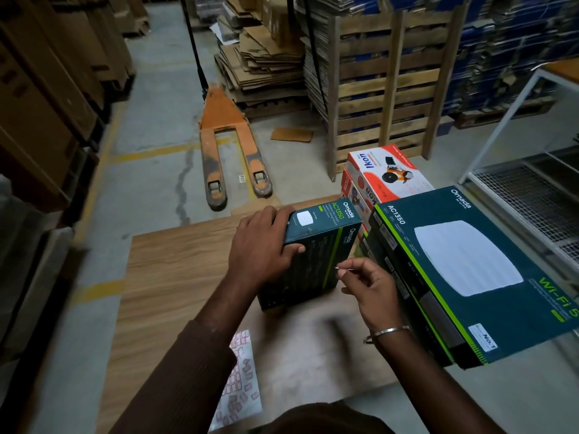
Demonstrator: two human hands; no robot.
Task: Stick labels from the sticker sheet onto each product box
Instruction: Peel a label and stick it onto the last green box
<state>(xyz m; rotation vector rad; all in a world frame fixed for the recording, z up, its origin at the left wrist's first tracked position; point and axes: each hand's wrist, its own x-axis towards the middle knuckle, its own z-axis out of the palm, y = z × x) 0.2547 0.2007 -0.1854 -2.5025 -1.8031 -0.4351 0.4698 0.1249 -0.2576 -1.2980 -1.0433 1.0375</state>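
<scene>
Wood tabletop (175, 270) (warehouse aisle), orange pallet jack (230, 142) beyond.

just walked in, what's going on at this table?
A person is labelling product boxes. The left hand grips a dark Omada box stood on edge on the wooden table, while the right hand pinches a small label right next to its side, not yet stuck. The sticker sheet lies near the table's front edge; more Omada boxes are stacked to the right.
</scene>
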